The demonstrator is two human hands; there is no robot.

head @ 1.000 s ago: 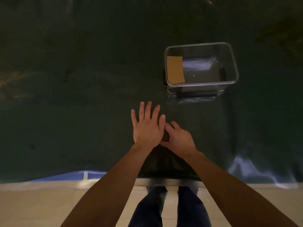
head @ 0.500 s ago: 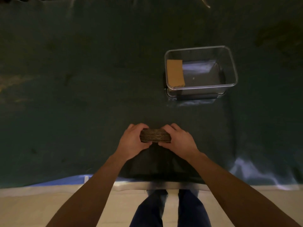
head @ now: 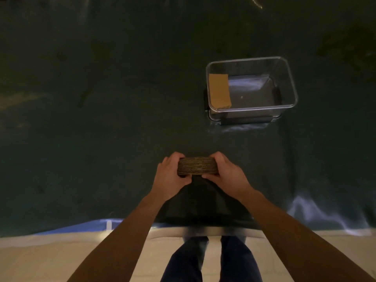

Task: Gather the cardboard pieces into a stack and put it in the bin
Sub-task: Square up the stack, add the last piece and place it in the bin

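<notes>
A stack of brown cardboard pieces (head: 197,166) is held between both hands above the dark green table cover, its corrugated edges facing me. My left hand (head: 169,177) grips the stack's left end and my right hand (head: 225,176) grips its right end. A clear plastic bin (head: 284,78) stands farther back and to the right. Inside it, one brown cardboard piece (head: 219,90) leans against the left wall.
The dark green cover (head: 101,119) spans the whole table. The table's front edge (head: 203,231) runs just below my forearms, with blue tape (head: 81,227) at the left. Pale floor and my legs show beneath.
One second ago my left hand lay flat on the stack on the table. Both hands have since closed on its ends and tipped it up on edge.
</notes>
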